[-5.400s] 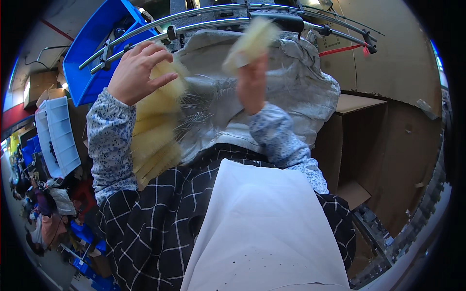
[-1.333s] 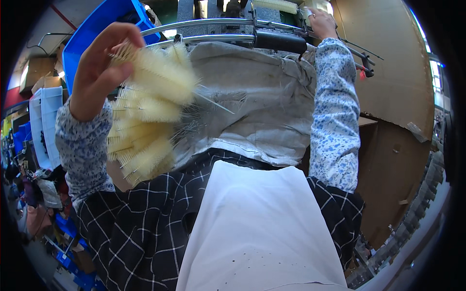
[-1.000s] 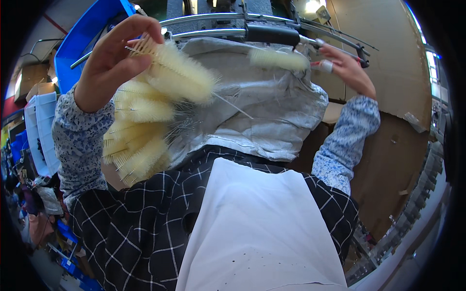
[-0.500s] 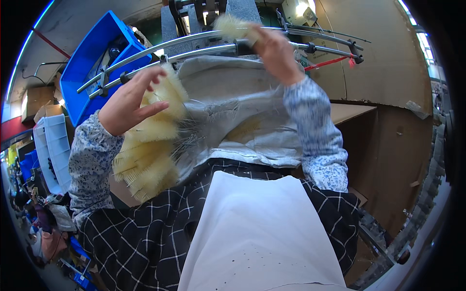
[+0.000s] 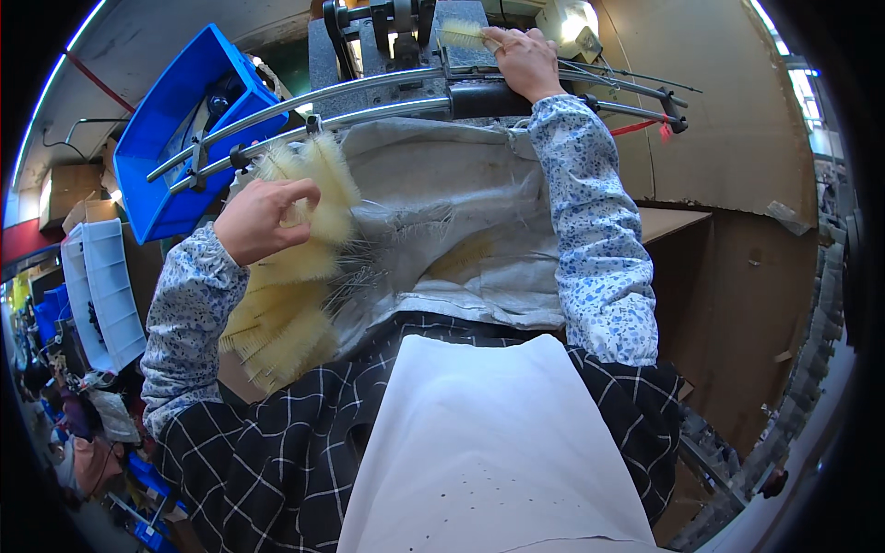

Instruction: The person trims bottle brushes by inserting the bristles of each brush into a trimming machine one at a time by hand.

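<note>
bristle brush (image 5: 463,34), gripped at one end by right hand (image 5: 527,63), presumably to prevent crushing; under released left hand (image 5: 265,219), piled brushes (image 5: 286,318), probably for easy reach.

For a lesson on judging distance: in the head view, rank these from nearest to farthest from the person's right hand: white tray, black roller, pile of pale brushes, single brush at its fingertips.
1. Single brush: at the fingertips of the right hand.
2. Black roller: just below that hand in the picture.
3. Pile of pale brushes: left side.
4. White tray: far left.
</note>
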Action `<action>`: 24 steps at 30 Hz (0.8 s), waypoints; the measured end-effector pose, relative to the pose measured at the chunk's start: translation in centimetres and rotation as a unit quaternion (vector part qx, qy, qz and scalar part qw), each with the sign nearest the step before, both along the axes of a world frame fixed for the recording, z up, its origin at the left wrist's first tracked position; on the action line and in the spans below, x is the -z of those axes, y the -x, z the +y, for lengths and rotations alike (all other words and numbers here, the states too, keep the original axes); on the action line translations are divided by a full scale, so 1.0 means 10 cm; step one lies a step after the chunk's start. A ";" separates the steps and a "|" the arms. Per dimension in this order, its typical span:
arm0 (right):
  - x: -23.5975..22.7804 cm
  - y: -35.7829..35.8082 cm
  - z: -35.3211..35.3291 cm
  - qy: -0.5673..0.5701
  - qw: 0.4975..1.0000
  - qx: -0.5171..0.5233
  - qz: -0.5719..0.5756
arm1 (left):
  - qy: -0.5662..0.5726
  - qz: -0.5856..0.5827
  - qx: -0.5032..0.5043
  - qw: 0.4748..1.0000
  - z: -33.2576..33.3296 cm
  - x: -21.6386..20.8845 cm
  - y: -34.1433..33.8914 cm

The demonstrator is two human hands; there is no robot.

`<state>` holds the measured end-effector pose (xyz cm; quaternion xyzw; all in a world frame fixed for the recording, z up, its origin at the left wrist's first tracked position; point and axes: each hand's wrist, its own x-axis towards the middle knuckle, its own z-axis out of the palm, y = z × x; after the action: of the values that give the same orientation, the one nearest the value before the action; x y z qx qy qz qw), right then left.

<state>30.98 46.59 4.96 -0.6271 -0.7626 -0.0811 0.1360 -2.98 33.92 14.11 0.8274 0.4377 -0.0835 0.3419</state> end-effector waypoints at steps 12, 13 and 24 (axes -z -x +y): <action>0.03 -0.05 0.00 -0.037 0.998 -0.045 0.026 | -0.042 -0.356 -0.181 0.916 0.06 -0.39 0.40; 0.04 -0.06 0.01 -0.047 0.996 -0.062 0.033 | -0.063 -0.356 -0.196 0.912 0.05 -0.47 0.41; 0.00 -0.02 0.02 -0.033 0.999 -0.017 -0.003 | -0.094 -0.329 -0.160 0.926 -0.08 -0.57 0.36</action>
<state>31.13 46.80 4.93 -0.6094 -0.7703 -0.1054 0.1555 -6.59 33.14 19.79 0.7554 0.4332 0.2909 0.3962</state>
